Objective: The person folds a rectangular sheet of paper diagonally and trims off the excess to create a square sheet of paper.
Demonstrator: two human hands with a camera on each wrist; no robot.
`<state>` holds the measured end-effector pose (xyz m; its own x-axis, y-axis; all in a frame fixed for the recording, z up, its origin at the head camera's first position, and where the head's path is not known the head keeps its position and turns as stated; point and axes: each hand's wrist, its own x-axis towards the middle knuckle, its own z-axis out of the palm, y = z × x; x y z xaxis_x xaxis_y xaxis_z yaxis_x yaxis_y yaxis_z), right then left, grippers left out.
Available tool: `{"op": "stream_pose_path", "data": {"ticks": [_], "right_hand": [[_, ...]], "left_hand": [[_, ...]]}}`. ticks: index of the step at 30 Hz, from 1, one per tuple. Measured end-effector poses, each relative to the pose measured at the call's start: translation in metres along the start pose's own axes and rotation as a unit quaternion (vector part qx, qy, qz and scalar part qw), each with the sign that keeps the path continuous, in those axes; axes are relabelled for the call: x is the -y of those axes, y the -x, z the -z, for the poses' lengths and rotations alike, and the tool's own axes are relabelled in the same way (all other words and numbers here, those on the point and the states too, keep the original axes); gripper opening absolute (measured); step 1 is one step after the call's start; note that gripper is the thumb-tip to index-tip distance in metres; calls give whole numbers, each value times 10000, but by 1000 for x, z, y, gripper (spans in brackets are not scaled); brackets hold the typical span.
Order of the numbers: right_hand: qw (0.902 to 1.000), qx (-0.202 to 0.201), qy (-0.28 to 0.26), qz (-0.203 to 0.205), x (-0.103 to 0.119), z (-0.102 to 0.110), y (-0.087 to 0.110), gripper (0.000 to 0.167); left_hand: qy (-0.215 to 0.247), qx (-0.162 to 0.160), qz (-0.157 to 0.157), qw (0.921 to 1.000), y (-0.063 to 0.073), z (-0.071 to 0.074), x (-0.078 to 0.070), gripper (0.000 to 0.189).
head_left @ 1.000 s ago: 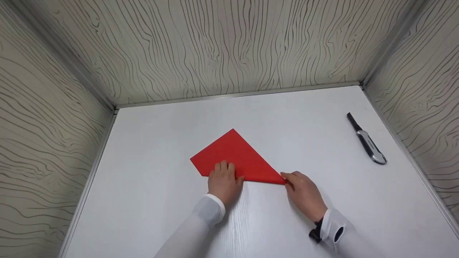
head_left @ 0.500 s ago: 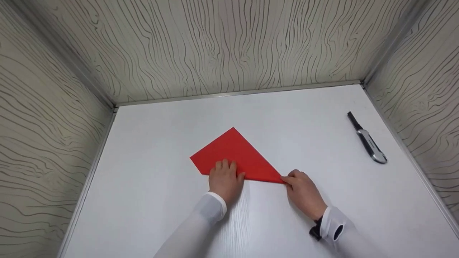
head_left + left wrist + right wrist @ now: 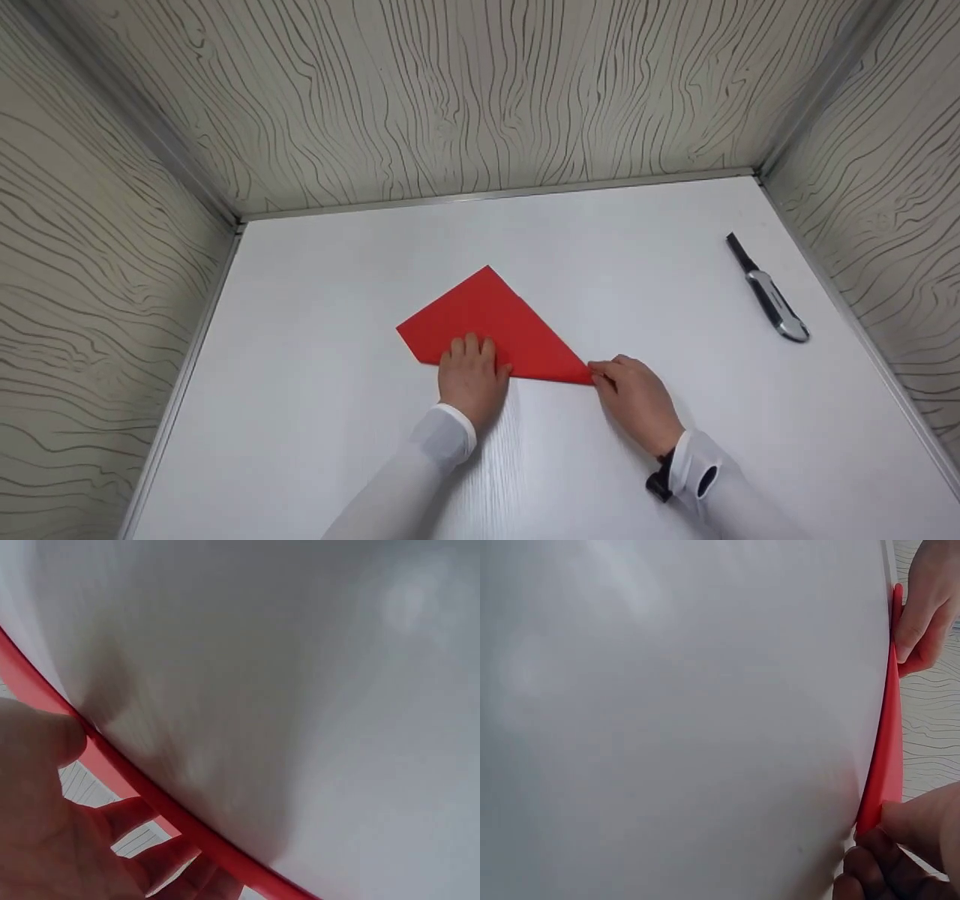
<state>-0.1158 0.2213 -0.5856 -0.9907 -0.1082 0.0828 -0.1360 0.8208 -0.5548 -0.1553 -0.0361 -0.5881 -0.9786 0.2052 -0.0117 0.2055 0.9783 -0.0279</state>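
Red paper (image 3: pixel 510 322), one sheet, folded, four-sided in outline, lying on a white table (image 3: pixel 322 315) near its middle; one corner points to the back wall (image 3: pixel 450 97), a long slanted side runs down to a narrow corner at the right, and the near edge shows as a rounded fold in both wrist views. Left hand (image 3: pixel 471 382), one, laid over the near edge of the paper left of its middle: fingers extended and slightly apart on the red surface, thumb out to the side at the fold, pressing rather than gripping. Right hand (image 3: pixel 637 401), one, at the narrow right corner: thumb and fingertips closed together in a pinch, the paper's tip caught between them. White sleeves, two: left sleeve (image 3: pixel 442 442), right sleeve (image 3: pixel 705 472), the latter with a dark oval at the cuff. Black wristband (image 3: pixel 660 480), one, on the right wrist, partly under the cuff. Silver and black tool (image 3: pixel 772 296), one, lying slantwise near the table's right edge, well apart from paper and hands. Walls, three, pale, patterned with dark wood-grain lines.
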Motion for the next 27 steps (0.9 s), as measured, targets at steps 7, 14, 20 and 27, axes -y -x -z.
{"op": "stream_pose_path", "data": {"ticks": [7, 14, 20, 27], "right_hand": [[9999, 124, 39, 18, 1, 0, -1, 33], [9993, 265, 230, 138, 3, -1, -4, 28], [9985, 355, 392, 129, 3, -2, -5, 27], [9990, 213, 333, 215, 3, -2, -4, 26]], "left_hand": [[-67, 227, -3, 9997, 1, 3, 0, 89], [399, 321, 9, 9987, -4, 0, 0, 85], [717, 304, 27, 9970, -8, -2, 3, 85], [464, 445, -123, 9979, -9, 0, 4, 82]]}}
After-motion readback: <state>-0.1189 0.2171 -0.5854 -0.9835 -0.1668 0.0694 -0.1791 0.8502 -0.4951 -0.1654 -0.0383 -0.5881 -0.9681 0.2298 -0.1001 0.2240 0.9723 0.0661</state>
